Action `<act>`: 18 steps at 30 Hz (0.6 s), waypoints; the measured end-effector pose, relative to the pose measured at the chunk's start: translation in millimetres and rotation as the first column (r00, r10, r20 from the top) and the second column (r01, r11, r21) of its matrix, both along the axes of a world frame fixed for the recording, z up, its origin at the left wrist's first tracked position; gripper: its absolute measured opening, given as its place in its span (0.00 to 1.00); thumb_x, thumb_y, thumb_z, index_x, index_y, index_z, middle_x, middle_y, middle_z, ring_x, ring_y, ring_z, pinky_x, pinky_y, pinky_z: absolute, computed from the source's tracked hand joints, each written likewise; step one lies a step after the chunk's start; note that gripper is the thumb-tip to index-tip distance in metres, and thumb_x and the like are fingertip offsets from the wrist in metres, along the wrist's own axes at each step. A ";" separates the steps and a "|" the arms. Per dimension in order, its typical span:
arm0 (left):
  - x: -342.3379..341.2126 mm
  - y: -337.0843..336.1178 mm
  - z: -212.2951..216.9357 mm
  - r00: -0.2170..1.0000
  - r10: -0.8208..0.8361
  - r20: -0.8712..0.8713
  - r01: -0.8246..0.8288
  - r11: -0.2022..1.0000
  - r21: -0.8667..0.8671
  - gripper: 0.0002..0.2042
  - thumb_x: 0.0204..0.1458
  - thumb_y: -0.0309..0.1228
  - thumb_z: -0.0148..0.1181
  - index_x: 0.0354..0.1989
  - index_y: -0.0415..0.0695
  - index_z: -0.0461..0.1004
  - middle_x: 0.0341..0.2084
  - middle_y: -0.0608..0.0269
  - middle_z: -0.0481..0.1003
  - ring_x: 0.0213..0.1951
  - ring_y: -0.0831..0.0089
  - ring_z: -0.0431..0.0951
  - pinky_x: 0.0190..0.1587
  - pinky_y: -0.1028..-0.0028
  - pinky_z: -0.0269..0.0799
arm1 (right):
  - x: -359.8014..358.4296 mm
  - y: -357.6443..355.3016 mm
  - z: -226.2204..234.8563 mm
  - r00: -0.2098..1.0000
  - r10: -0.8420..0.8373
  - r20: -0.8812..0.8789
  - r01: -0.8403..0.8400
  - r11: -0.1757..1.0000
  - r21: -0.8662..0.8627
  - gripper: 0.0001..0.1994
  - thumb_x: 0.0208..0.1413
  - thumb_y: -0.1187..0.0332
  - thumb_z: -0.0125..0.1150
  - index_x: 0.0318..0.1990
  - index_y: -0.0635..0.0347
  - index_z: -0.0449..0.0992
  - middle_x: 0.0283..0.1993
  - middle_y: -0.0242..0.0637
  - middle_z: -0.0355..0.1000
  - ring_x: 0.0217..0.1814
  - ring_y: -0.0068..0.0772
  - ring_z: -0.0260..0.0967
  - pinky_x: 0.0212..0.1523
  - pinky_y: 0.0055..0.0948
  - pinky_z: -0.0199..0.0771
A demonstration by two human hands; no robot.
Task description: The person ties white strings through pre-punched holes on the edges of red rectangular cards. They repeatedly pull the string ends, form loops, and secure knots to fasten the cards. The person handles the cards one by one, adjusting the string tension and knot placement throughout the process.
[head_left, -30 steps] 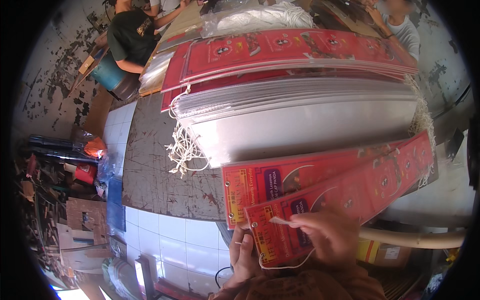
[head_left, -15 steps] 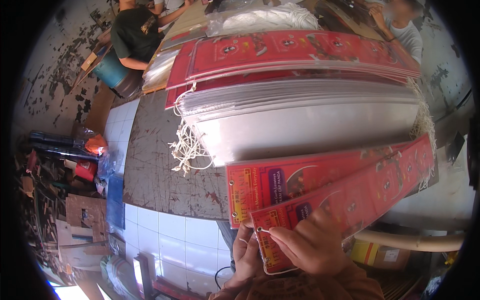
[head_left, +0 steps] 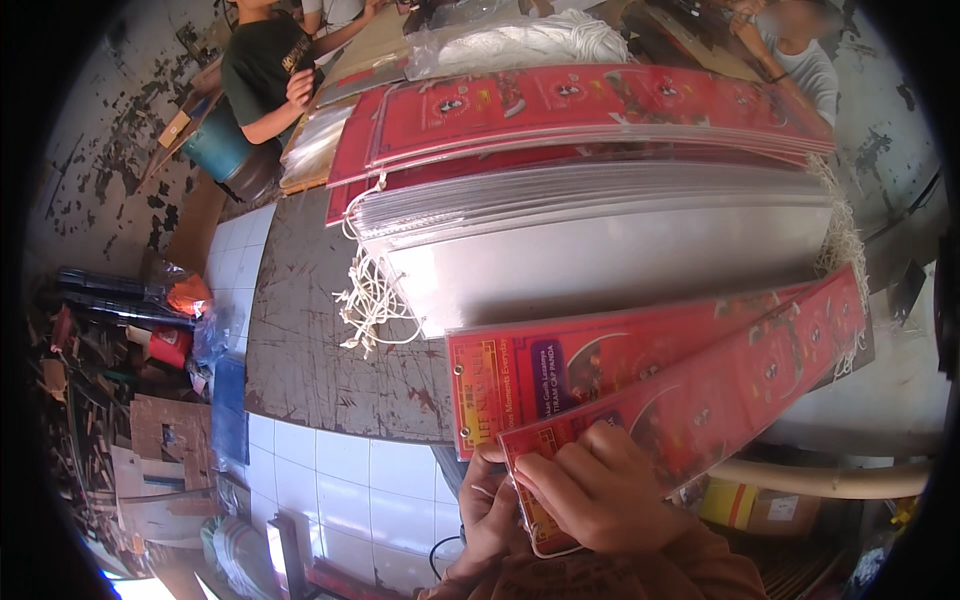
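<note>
Left grip (head_left: 490, 508) at the left edge of the near strip (head_left: 725, 405), right grip (head_left: 600, 490) on top; second strip (head_left: 620, 345) partly beneath that strip, ahead of both; farther ahead, stacked strips (head_left: 620, 245) on the desk (head_left: 315, 310); floor (head_left: 345, 470) left, carton (head_left: 785, 512) right

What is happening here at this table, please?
The person's left grip is at the left end of a long red printed panel; the right grip is on the face of that end. A white cord shows at its lower edge. The panel overlaps another red panel. Beyond it is a stack of white panels, with loose cords at its left.
</note>
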State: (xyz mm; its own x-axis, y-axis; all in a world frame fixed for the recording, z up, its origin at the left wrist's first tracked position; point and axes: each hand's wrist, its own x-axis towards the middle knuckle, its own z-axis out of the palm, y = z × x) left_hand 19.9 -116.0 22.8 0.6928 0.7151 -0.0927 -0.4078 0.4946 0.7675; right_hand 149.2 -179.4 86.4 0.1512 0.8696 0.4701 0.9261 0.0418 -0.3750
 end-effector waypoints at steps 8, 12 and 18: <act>5.2 -7.4 -0.7 0.963 0.223 -0.153 -0.206 0.971 0.118 0.08 0.59 0.28 0.50 0.42 0.38 0.62 0.34 0.57 0.74 0.34 0.81 0.73 0.39 0.79 0.68 | -6.5 -7.7 -3.6 0.998 0.002 -0.055 -0.005 0.999 -0.047 0.22 0.52 0.55 0.55 0.53 0.54 0.69 0.50 0.41 0.65 0.47 0.38 0.64 0.44 0.39 0.64; 4.9 -6.2 -5.7 0.908 0.386 -0.165 -0.318 0.889 0.331 0.08 0.59 0.29 0.49 0.40 0.38 0.62 0.30 0.58 0.74 0.29 0.83 0.71 0.34 0.82 0.67 | -3.6 -17.2 3.9 0.994 0.073 -0.087 -0.090 0.974 -0.208 0.30 0.56 0.46 0.50 0.64 0.45 0.60 0.65 0.51 0.55 0.65 0.46 0.55 0.59 0.56 0.53; 8.3 0.0 -5.8 0.843 0.517 -0.150 -0.412 0.798 0.439 0.07 0.59 0.28 0.48 0.39 0.38 0.60 0.27 0.57 0.73 0.28 0.84 0.70 0.33 0.83 0.65 | 1.3 -16.9 -2.9 0.997 0.070 0.026 -0.061 0.968 -0.243 0.31 0.55 0.45 0.49 0.65 0.43 0.58 0.67 0.53 0.52 0.70 0.48 0.48 0.64 0.62 0.41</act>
State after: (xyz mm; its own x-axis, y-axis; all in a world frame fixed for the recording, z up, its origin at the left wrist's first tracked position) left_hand 28.3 -116.0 17.0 0.2569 0.9579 0.1280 -0.2816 -0.0524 0.9581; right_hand 150.5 -196.2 83.4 0.0774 0.9657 0.2481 0.9368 0.0147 -0.3496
